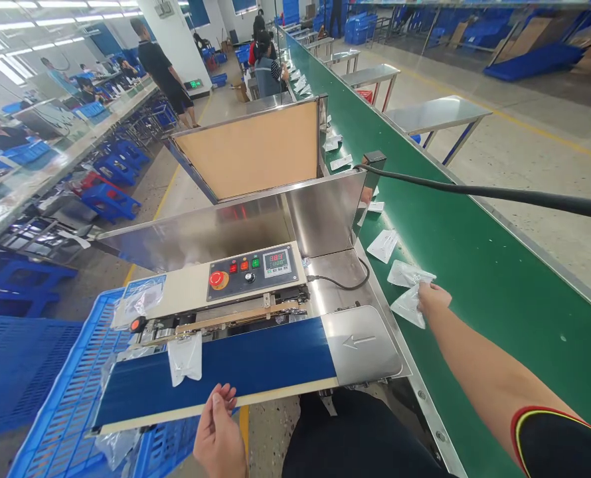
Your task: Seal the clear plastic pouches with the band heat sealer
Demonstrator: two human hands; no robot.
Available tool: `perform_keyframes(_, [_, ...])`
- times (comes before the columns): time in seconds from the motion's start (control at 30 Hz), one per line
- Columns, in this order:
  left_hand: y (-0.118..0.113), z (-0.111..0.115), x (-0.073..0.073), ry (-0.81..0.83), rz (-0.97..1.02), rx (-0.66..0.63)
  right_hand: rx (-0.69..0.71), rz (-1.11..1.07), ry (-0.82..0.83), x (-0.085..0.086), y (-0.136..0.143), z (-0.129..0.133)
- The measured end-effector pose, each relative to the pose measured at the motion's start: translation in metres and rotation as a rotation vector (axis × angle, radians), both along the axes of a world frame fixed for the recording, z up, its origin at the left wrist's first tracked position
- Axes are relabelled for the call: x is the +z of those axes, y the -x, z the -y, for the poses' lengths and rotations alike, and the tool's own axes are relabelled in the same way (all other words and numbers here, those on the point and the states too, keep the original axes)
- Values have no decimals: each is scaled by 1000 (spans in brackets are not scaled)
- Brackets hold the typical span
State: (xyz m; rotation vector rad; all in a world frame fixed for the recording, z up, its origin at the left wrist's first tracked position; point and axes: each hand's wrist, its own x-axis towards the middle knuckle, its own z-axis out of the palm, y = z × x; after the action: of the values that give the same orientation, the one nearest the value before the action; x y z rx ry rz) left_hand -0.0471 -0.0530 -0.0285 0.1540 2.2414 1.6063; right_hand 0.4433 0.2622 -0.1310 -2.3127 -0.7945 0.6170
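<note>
My right hand (433, 299) reaches over the green conveyor belt, fingers closed on the edge of a small white plastic bag (409, 307). A second white bag (408, 273) lies against it, just behind the fingers. My left hand (220, 428) is at the front edge of the sealing machine's blue belt (270, 358), its fingers curled together with nothing seen in them. Further left on that belt, another white bag (186, 358) hangs with its top edge in the band sealer (240, 322). What the bags contain cannot be made out.
The control panel (252, 271) has a red knob and lit display. A blue crate (71, 385) with bags stands at the machine's left end. More bags (384, 245) lie along the green conveyor (505, 292). A black cable (495, 192) crosses above it. Other people work further back.
</note>
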Motion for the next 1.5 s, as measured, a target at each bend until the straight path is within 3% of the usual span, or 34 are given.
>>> perform_keyframes(0.1, [-10,-15,6,35,-38,-95,38,87,30,35,2,4])
perform_keyframes(0.17, [-24,-28,12,13,-65,-225,227,176,-52,69,8,14])
perform_keyframes(0.27, [-53,-56,24,-64,-121,-527,521,246,-235,128,29,42])
perform_keyframes(0.4, [-99,-103,41,-202,-312,-946,955,79,-266,196,84,86])
perform_keyframes(0.5, [-124,-126,47,-300,-321,-1201,1159,-123,-203,218,127,113])
perform_keyframes(0.6, [-133,-128,41,-312,-160,-1283,1010,-297,-153,213,152,133])
perform_keyframes(0.7, [-131,-120,27,-245,-9,-1144,795,-467,-80,195,160,148])
perform_keyframes(0.87, [-129,-112,9,-231,128,-1011,725,-669,45,179,169,157])
perform_keyframes(0.97, [-131,-115,4,-218,210,-926,764,-674,43,174,177,154])
perform_keyframes(1.07, [-125,-123,-4,-210,226,-984,768,-580,87,166,181,145])
perform_keyframes(1.13, [-114,-131,-10,-162,231,-981,666,-486,90,160,177,134])
perform_keyframes(1.23, [-90,-142,-18,-84,279,-844,497,-388,72,160,163,116])
perform_keyframes(1.3, [-78,-142,-19,-75,298,-853,514,-385,93,165,156,110])
perform_keyframes(1.37, [-76,-135,-16,-76,302,-949,630,-426,135,170,156,114])
perform_keyframes(1.5, [-95,-115,-8,-151,326,-1058,806,-589,230,170,175,142])
